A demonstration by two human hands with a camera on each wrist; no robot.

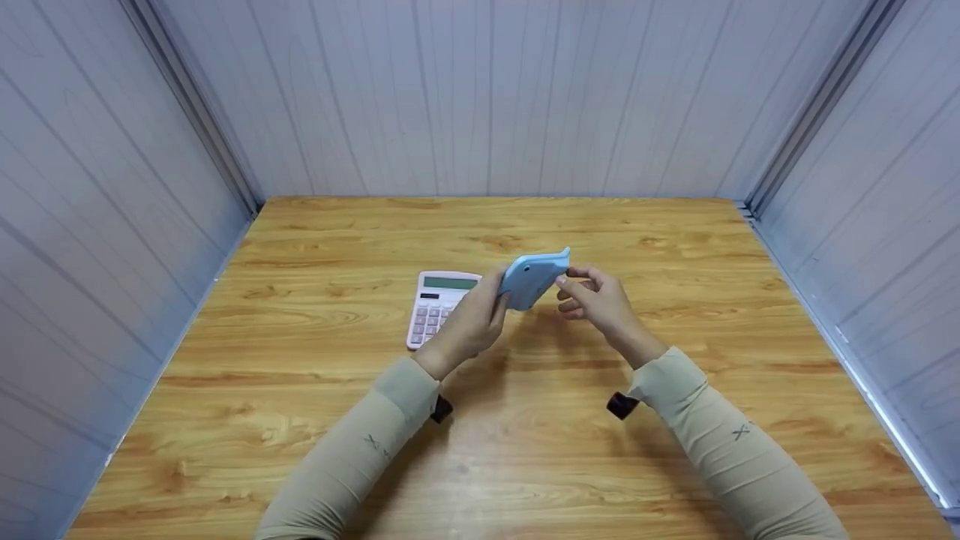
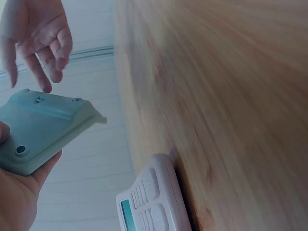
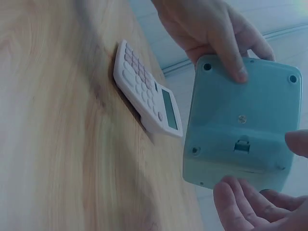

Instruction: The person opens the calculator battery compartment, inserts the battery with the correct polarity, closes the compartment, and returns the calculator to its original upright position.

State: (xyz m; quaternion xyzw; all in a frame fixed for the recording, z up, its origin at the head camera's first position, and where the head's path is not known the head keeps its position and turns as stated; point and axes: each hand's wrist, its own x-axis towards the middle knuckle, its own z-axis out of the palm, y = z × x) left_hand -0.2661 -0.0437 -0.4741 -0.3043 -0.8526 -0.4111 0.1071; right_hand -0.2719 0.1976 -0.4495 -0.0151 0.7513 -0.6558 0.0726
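A light blue calculator (image 1: 532,281) is held up above the table by my left hand (image 1: 469,319), thumb on its back and fingers behind it at one end. In the right wrist view its underside (image 3: 240,106) faces the camera, with round feet and a small battery-cover latch (image 3: 242,146); its keys are hidden. My right hand (image 1: 600,300) hovers at the other end, its fingers (image 3: 236,202) loosely spread right by the edge. On the table, partly behind my left hand, lies a pink calculator (image 1: 433,311), keys and screen up.
The wood-grain table (image 1: 315,405) reaches to a pale panelled wall (image 1: 487,97) at the back, with similar walls on both sides. Dark wrist cameras (image 1: 622,406) stick out below the sleeve cuffs.
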